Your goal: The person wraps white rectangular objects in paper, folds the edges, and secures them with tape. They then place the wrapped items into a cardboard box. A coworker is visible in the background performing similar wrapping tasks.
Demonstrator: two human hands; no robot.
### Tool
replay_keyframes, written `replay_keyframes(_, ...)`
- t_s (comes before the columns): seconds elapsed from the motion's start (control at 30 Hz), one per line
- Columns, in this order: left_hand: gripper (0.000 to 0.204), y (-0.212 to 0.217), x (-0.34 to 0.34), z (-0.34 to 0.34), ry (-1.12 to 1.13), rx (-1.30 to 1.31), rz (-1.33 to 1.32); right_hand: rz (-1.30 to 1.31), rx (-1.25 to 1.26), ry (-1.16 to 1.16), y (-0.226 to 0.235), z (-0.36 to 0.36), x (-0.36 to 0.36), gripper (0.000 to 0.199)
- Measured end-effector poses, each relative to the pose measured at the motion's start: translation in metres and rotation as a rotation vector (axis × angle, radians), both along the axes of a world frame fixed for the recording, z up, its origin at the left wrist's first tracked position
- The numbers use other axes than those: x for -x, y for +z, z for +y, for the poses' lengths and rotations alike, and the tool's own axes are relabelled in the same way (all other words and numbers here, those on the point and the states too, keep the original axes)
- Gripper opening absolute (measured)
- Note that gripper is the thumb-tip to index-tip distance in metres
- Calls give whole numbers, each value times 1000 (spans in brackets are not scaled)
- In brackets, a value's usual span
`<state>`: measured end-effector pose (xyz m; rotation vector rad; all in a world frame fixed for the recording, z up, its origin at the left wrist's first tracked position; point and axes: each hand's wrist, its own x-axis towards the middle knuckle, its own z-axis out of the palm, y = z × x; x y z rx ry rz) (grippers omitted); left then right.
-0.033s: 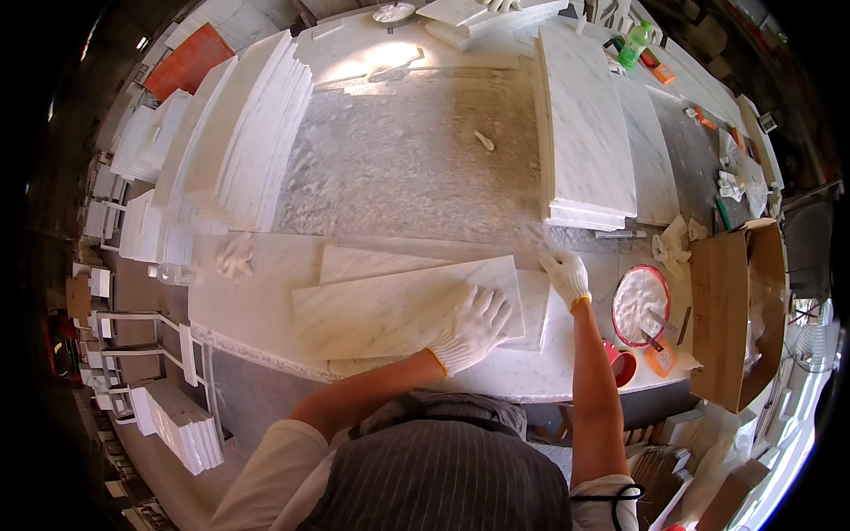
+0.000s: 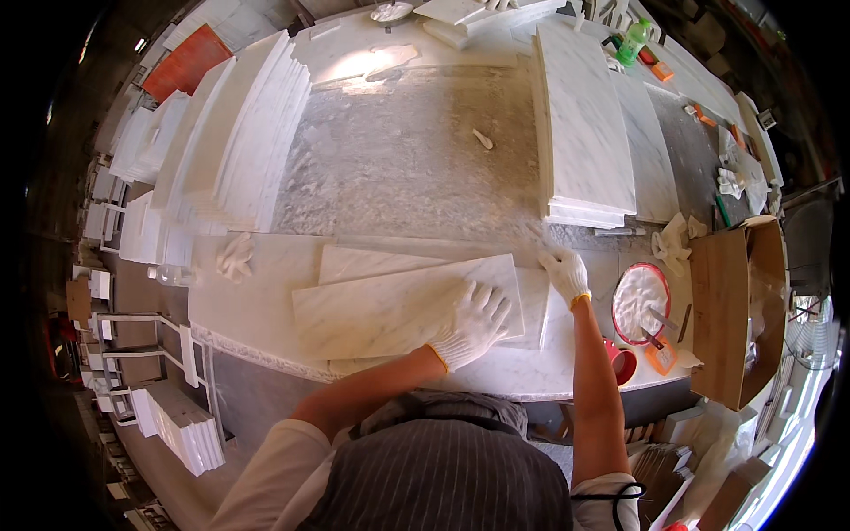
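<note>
In a white knit glove, my left hand (image 2: 475, 327) lies flat with fingers spread on a white-grey marble slab (image 2: 390, 305). That slab rests askew on other marble slabs (image 2: 372, 260) whose edges show behind it and to its right. My right hand (image 2: 567, 273), also gloved, is just beyond the right ends of these slabs. Its fingers are drawn together, and whatever they may hold is hidden. To its right stands a red-rimmed bowl of white paste (image 2: 639, 296) with a putty knife (image 2: 653, 339) at its near edge.
Stacks of marble slabs rise at left (image 2: 235, 133) and right (image 2: 584, 124). An open cardboard box (image 2: 730, 301) sits at the right edge, near a red roll (image 2: 623, 365). A crumpled glove (image 2: 235, 257) and a clear bottle (image 2: 172, 275) lie at left; a green bottle (image 2: 633, 44) stands far right.
</note>
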<state>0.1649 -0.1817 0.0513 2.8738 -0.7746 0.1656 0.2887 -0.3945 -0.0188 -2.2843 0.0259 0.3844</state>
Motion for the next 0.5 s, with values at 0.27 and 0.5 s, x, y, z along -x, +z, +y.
replay_keyframes(0.27,51,4,18,-14,24,-7,52,8,-21,-24,6,3,5,41)
replay_keyframes(0.5,53,3,-20,-17,70,29,61,15,-42,-43,5,1,6,41)
